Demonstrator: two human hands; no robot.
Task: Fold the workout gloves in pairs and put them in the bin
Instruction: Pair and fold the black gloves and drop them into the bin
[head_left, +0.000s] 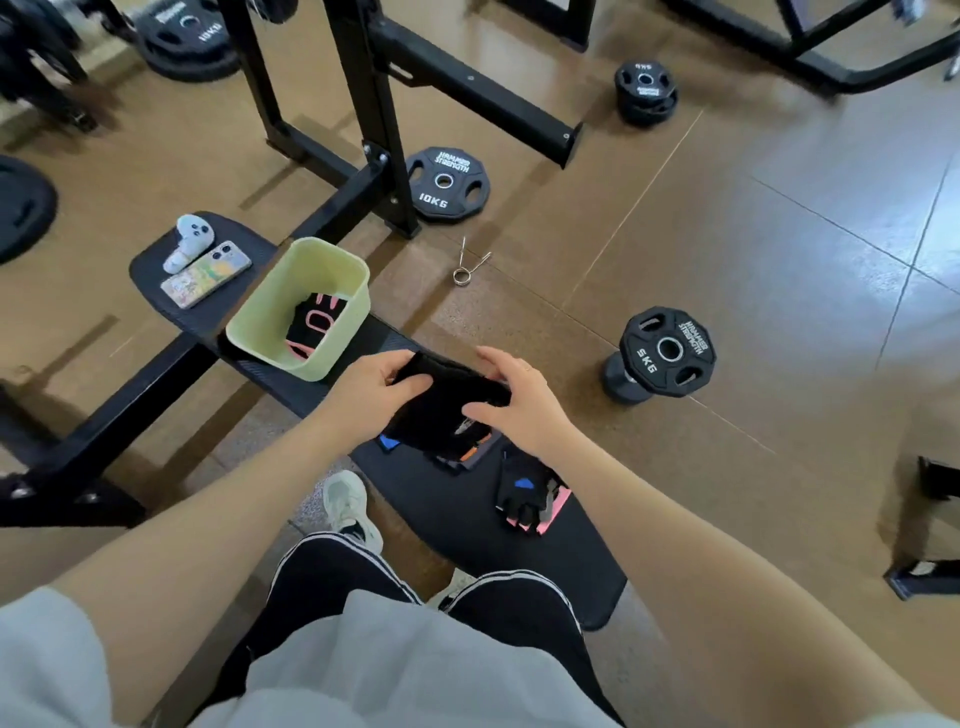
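Note:
Both my hands hold a black workout glove pair (441, 402) just above the black bench pad (457, 509). My left hand (371, 392) grips its left side and my right hand (519, 402) pinches its right side. Under it lie more gloves with blue and orange accents (470, 452). Another black glove with a blue patch lies on a pink one (527, 496) to the right on the pad. The pale green bin (270, 317) stands on the bench ahead to the left, with a black and pink glove pair (314, 325) inside.
A phone (205, 274) and a white controller (188, 241) lie on the bench's far end. Weight plates (448, 183) and a 5 kg plate on a dumbbell (667, 351) sit on the brown floor, along with a spring collar (467, 262). Black rack frames (374, 104) stand behind.

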